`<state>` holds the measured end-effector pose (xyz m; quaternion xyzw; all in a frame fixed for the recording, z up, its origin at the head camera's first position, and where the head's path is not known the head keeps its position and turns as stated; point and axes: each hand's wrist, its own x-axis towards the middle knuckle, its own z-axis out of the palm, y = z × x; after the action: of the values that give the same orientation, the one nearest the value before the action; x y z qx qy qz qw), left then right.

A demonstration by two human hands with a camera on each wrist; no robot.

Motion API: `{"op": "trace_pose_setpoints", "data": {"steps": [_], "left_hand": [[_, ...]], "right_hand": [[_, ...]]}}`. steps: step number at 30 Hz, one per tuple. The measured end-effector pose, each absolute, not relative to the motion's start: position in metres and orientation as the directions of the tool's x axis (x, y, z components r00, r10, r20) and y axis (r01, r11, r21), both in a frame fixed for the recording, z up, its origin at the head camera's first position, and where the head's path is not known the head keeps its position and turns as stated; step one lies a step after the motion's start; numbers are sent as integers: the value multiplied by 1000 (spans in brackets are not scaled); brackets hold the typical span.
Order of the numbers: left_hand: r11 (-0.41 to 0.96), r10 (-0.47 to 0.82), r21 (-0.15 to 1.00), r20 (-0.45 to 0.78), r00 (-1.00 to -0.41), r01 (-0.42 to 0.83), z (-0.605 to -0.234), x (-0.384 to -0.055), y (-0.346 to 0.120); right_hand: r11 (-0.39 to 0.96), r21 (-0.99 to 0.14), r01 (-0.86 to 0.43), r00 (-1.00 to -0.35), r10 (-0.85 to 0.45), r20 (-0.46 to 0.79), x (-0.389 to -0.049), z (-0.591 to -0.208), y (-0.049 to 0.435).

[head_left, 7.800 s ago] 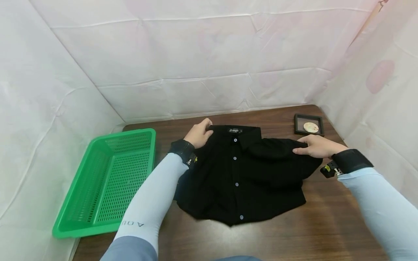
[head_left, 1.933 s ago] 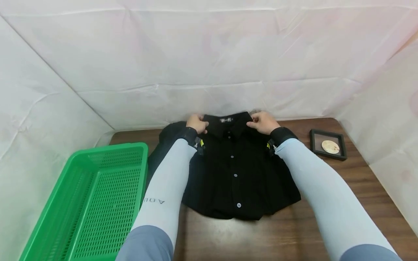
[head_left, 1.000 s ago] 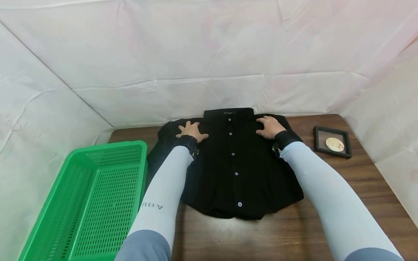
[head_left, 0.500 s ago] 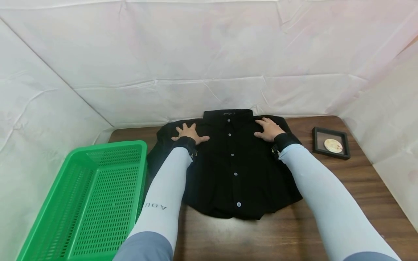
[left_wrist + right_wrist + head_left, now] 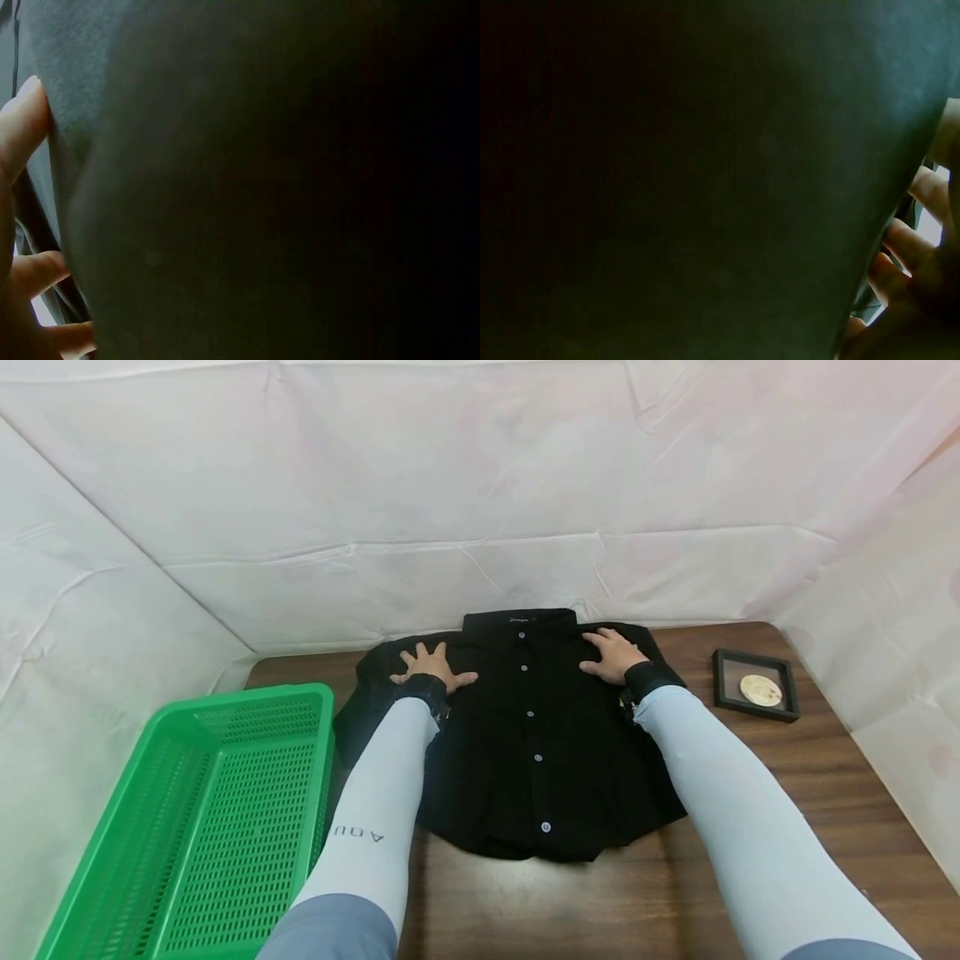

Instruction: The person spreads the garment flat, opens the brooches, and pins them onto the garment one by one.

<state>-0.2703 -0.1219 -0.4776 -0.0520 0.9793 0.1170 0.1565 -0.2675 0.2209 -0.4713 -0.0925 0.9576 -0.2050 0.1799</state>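
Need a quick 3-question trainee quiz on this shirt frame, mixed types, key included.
1. Multiple choice: What colour is the perforated plastic basket?
A) red
B) green
C) white

2. True or false: The left hand lies with spread fingers on the black button-up shirt.

3. Fill in: From the person's view, the black square frame lies near the ____ edge of the wooden table.

Key:
1. B
2. True
3. right

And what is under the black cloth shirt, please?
At the edges of the black cloth shirt, a brown wood-grain table shows; anything else beneath is covered and cannot be seen.
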Motion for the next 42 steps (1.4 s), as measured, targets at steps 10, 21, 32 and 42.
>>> {"op": "trace_pose_setpoints", "data": {"steps": [10,21,32,42], "left_hand": [[957,-47,255,-326,-944,-136,-480,-274,-123],[923,19,379,-232,-973,-73,-459,-263,-106],[837,45,547,-76,-996,-4,-452,-255,-106],[798,78,600,-16,-997,53,-442,-235,-108]], "right_hand": [[887,-437,-150,-922,-285,-261,-271,-481,226],[826,-519,-218,-926,-343,-156,-273,-467,226],[802,-540,-256,-941,-335,-50,-283,-440,242],[792,-571,-216,-963,-268,-8,-272,-425,260]]}}
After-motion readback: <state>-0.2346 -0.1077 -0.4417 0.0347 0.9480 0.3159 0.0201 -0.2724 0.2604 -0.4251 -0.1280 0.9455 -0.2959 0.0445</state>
